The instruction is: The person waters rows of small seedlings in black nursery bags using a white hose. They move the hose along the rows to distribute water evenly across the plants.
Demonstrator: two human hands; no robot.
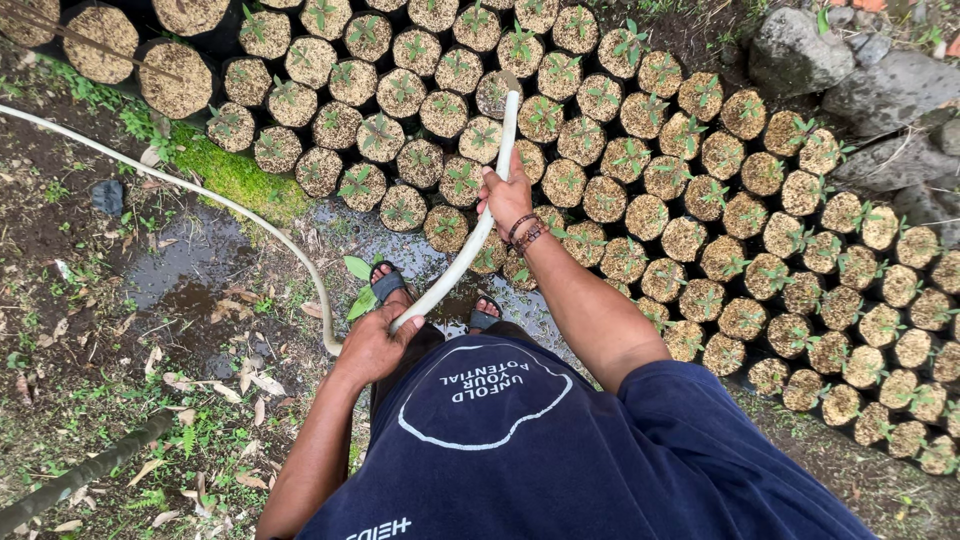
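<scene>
Head view looks down on a person holding a white hose point(470, 240) with both hands. The right hand point(507, 195) is closed around it near the nozzle end at 12 o'clock, above rows of seedling bags point(640, 215). The left hand point(375, 345) grips it lower, at 7 o'clock. A strong jet could likely flatten young plants or wash soil out. The wet puddle point(190, 260) beside the sandals point(388, 285) could cause a slip.
</scene>
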